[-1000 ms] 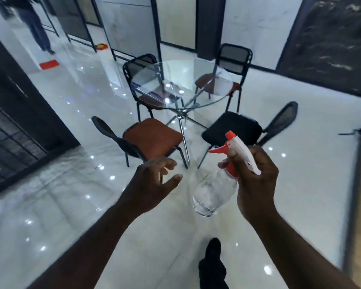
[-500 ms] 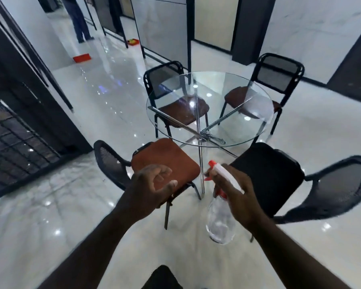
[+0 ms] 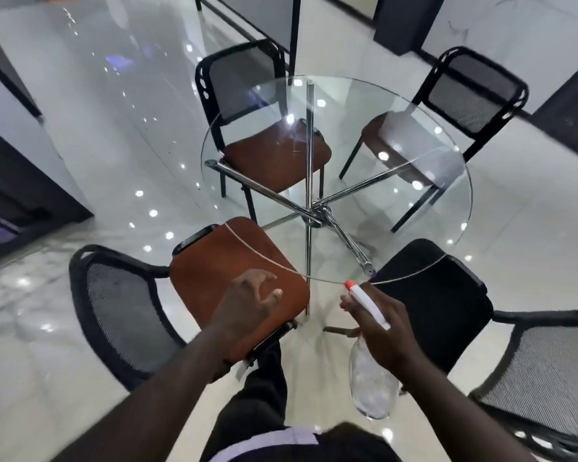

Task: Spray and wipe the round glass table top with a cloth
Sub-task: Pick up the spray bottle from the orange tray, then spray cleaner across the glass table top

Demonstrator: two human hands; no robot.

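1. We see the round glass table top at centre, its near rim just beyond both hands – chrome legs show through it.
2. Our right hand wraps the spray bottle by its neck; the trigger is hidden behind fingers.
3. Our left hand hovers empty, fingers loosely spread, over the near-left brown chair.
4. Four chairs ring the table – the near-right one is cut off by the frame's edge.
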